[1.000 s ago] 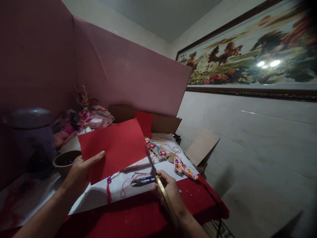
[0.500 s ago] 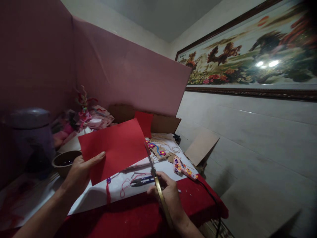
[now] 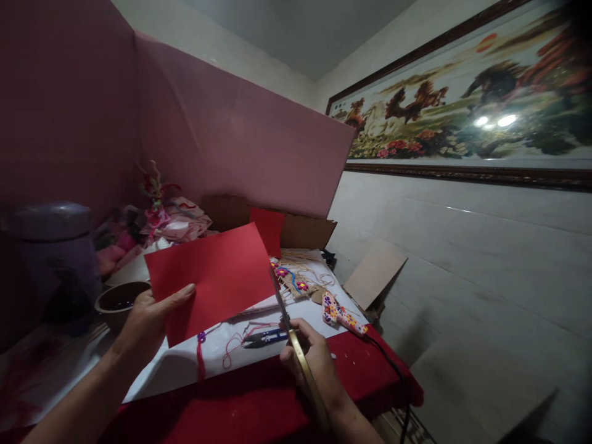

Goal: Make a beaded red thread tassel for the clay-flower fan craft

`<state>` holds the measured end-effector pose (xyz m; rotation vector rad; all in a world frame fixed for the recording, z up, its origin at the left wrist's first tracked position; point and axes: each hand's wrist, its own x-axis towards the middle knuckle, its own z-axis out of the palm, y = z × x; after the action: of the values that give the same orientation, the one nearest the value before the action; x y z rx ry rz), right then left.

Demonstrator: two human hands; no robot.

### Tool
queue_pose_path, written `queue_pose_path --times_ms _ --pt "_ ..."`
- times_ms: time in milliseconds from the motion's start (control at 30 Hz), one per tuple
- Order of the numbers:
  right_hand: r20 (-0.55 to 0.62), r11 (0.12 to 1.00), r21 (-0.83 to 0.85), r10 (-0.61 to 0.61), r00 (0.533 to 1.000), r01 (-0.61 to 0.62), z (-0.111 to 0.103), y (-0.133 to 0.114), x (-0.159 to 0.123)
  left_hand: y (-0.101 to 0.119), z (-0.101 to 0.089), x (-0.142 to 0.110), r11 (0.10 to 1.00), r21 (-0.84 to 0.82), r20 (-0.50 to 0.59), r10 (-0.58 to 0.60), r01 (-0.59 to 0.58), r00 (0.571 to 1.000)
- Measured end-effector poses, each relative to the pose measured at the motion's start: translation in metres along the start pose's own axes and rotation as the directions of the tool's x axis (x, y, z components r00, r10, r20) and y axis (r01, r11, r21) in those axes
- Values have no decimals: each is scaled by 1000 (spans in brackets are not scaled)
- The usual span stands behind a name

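Observation:
My left hand (image 3: 150,314) pinches the lower left part of a sheet of red paper (image 3: 222,271), thumb on top and the other fingers hidden beneath. The sheet is held up tilted above the table. In my right hand (image 3: 314,357) is a pair of scissors (image 3: 300,354) with gold-coloured handles, its dark blades pointing up and away along the sheet's right edge. Whether the blades touch the paper, I cannot tell. Below lie thread snips (image 3: 264,338) and a loose pink thread (image 3: 231,353), with a red tassel (image 3: 200,361) to their left.
A flower-patterned glue gun (image 3: 342,314) with a black cord lies on the right of the red-covered table (image 3: 370,370). Behind are a flower-decorated woven piece (image 3: 296,280) and another red sheet (image 3: 272,228). A dark bowl (image 3: 118,305) and a lidded container (image 3: 55,259) stand left.
The fingers of my right hand have drawn in a little at the scissors' handles. The red paper and my left hand keep nearly the same place.

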<state>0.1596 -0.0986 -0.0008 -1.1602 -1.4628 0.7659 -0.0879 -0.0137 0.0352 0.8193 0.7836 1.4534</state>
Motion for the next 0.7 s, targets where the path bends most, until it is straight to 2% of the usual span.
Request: queue_pose_path --times_ms 100,367,467,700 --pt "13 1000 10 -14 1000 14 0 -1 1 0 0 0 1000 1 -3 -2 2 1000" --pt "82 987 130 79 994 -89 4 9 2 -1 -2 0 998 68 64 -10 6 998" --pt "78 985 142 87 993 -98 5 6 4 -1 -1 -1 996 78 62 -46 41 997" --pt "50 983 147 100 994 -106 6 4 3 -2 0 -2 996 83 57 -32 27 998"
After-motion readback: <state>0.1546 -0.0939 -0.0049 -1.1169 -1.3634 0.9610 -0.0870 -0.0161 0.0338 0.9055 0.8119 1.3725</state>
